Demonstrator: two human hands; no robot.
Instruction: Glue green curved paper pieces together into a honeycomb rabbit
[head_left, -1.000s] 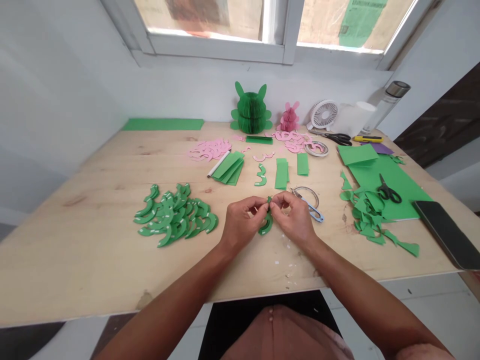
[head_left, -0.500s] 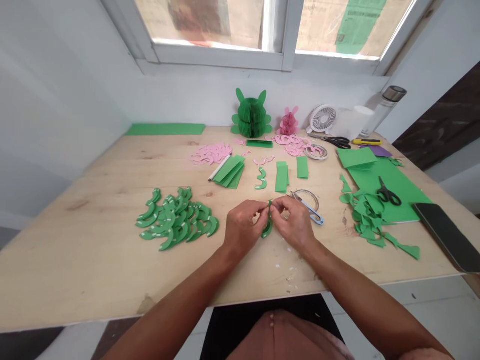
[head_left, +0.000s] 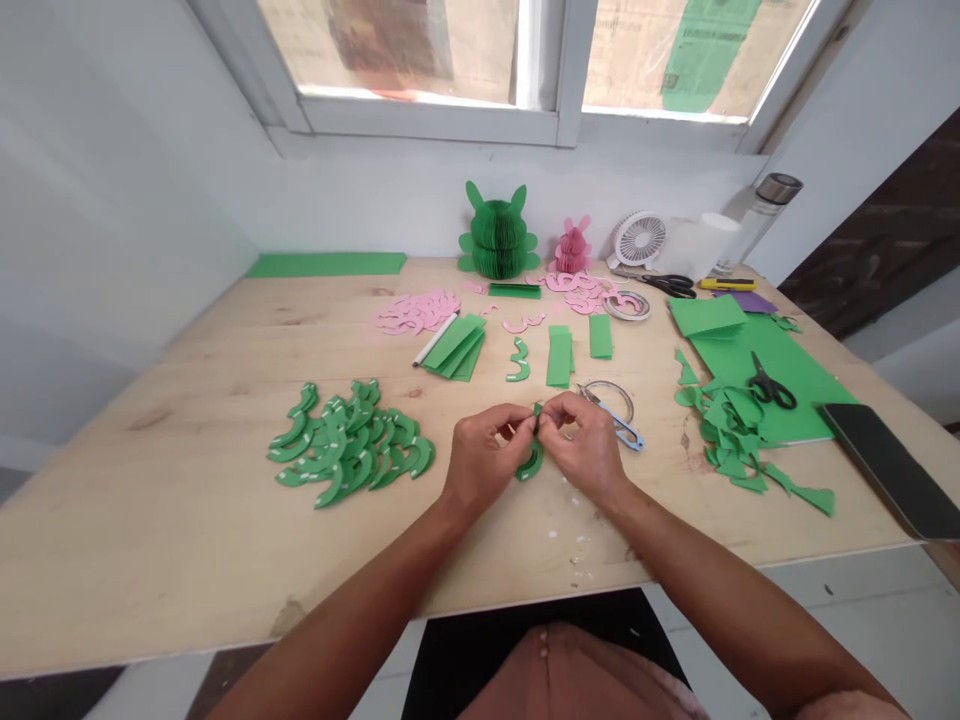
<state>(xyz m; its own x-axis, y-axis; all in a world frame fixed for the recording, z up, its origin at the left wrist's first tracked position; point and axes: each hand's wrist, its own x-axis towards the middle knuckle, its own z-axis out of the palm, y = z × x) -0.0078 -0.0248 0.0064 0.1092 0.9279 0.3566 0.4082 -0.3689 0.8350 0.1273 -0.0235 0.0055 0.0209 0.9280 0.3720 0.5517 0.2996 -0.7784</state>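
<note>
A curved green paper cutout is pinched near its upper end by my left hand and my right hand, fingertips close together. Its middle is partly hidden behind the fingers. To the left of my hands lies a heap of similar green cutouts with small white strips on them. One more wavy green cutout rests on the table beyond my hands. Right behind my right hand are a blue cutter and a roll of tape.
Green scraps, black scissors, a green sheet and a phone lie at right. Farther back stand a green paper honeycomb figure, a pink one, a small fan and a bottle. Pink cutouts lie mid-table.
The view has shifted slightly. Both hands stay together on the green cutout, with only small finger movement.
</note>
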